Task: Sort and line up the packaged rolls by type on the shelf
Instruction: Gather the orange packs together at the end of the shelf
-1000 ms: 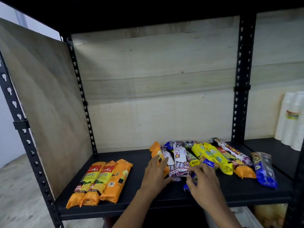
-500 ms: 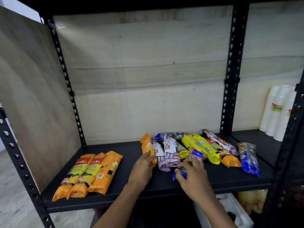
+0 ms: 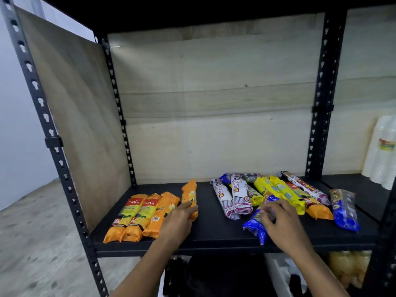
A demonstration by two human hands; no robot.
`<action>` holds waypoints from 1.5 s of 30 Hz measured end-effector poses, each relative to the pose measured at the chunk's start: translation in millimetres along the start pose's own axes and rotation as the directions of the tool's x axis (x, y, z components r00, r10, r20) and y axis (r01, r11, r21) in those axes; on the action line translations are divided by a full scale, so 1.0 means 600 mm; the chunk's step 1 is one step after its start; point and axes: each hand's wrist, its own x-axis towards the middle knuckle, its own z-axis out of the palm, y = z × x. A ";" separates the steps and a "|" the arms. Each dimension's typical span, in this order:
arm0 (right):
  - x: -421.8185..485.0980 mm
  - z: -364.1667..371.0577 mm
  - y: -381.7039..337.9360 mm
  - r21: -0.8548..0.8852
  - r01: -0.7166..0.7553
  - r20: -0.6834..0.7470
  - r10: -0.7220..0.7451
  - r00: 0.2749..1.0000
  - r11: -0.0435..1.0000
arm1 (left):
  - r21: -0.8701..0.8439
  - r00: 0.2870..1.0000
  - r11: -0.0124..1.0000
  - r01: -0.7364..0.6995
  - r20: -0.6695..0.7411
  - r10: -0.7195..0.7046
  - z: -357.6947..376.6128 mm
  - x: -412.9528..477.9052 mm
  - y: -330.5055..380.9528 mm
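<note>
On the shelf (image 3: 214, 234) the left hand (image 3: 179, 220) grips an orange roll (image 3: 189, 194), fingers curled round its near end, just beside three orange rolls (image 3: 139, 217) lined up at the left. The right hand (image 3: 280, 221) holds a blue roll (image 3: 254, 228) with curled fingers, in front of the mixed pile (image 3: 267, 190).

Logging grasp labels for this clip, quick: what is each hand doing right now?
Left hand: grips the near end of an orange roll.
Right hand: fingers curled round a blue roll, holding it.
</note>
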 end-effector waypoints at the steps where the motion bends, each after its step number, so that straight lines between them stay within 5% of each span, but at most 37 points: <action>1: -0.002 0.007 -0.005 0.002 0.011 0.005 -0.011 1.000 1.000 | 0.009 1.000 1.000 -0.017 0.003 0.017 -0.002 -0.009 -0.004; 14: -0.016 0.062 -0.041 -0.193 0.078 0.035 -0.072 0.997 0.978 | 0.059 0.998 0.996 -0.067 0.002 0.067 -0.005 -0.042 -0.017; 22: -0.012 0.031 -0.031 -0.043 0.082 0.021 -0.081 0.997 0.996 | -0.116 0.993 0.989 -0.091 -0.085 0.082 -0.006 -0.015 0.064; 35: 0.063 -0.082 0.145 -0.228 -0.289 -0.001 0.297 0.955 0.930 | -0.246 0.947 0.916 -0.317 -0.139 0.290 0.072 0.065 0.242; 45: 0.085 -0.071 0.187 -0.416 -0.271 0.151 0.360 0.921 0.868 | -0.207 0.917 0.893 -0.399 -0.126 0.380 0.120 0.070 0.279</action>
